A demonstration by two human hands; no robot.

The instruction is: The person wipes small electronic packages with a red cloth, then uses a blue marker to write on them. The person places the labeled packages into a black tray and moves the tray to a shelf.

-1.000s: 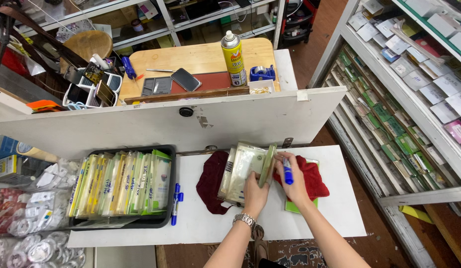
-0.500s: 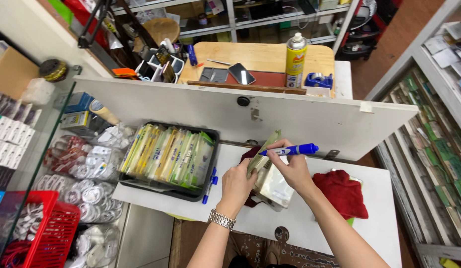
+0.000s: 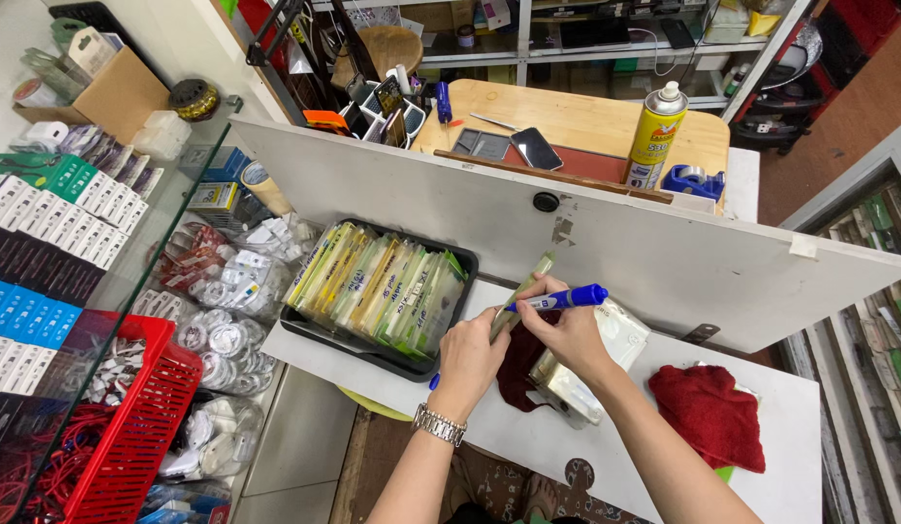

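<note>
A person's 2 bare forearms reach up from the bottom edge over a white counter [image 3: 664,466].

The left hand [image 3: 467,357], with a metal watch [image 3: 439,424] on its wrist, is closed around the lower end of a thin, flat packet [image 3: 524,288], pinching it so it stands on edge and tilts toward the back. The right hand [image 3: 570,335] is also closed: its fingers grip a blue marker [image 3: 557,299] held nearly level, its tip end touching or just beside the packet.

Just under the right hand lies a stack of similar clear packets [image 3: 591,374], resting partly on a dark maroon cloth [image 3: 518,364]. A brighter red cloth [image 3: 707,412] sits near, to the right.

A likely slip: the packet is held by 1 edge only, so pressure from the marker could bend it or push it out of the pinch. The stack below looks loosely piled and could slide if the right wrist nudges it.

Left of the hands, a black tray [image 3: 305,326] holds a row of green and yellow packets standing on edge. Beyond stands a white partition board [image 3: 664,262]. Farther back, a wooden table [image 3: 586,121] carries a yellow spray can [image 3: 656,136], a blue tape dispenser [image 3: 693,181] and a dark phone [image 3: 536,148]. At far left, a red basket [image 3: 130,437] sits among shelved goods.
</note>
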